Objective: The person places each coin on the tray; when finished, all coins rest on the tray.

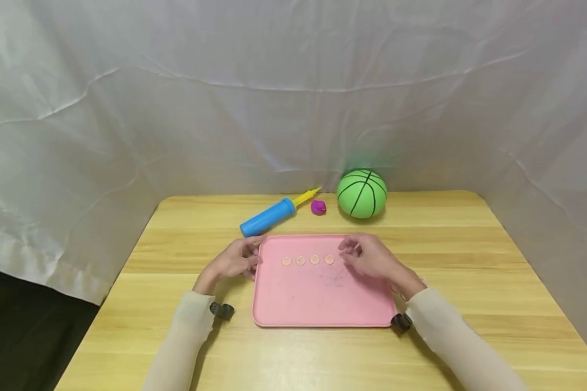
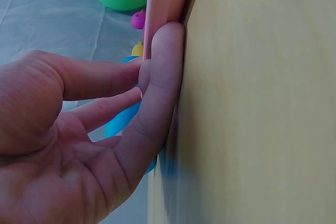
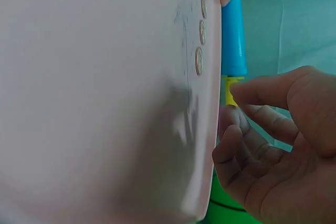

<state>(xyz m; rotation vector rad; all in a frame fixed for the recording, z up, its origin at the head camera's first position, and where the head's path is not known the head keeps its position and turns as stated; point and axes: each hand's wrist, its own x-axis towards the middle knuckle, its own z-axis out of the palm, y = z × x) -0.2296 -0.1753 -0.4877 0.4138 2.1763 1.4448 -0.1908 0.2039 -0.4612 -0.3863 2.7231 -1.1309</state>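
A pink tray (image 1: 318, 307) lies on the table, with several round coin-like discs (image 1: 314, 259) in a row near its far side. My left hand (image 1: 236, 258) is at the tray's far left corner. In the left wrist view the thumb meets the rim (image 2: 152, 19) and another finger runs along its underside by the table. My right hand (image 1: 369, 255) hovers over the tray's right part, just right of the row. Its fingers are loosely bent and apart from the thumb, and no object shows between them in the right wrist view.
Behind the tray lie a blue hand pump (image 1: 269, 217) with a yellow nozzle, a small purple toy duck (image 1: 318, 207) and a green ball (image 1: 362, 194). More discs (image 1: 395, 288) lie right of the tray, partly hidden by my right wrist. Grey cloth (image 1: 274, 108) hangs behind the table.
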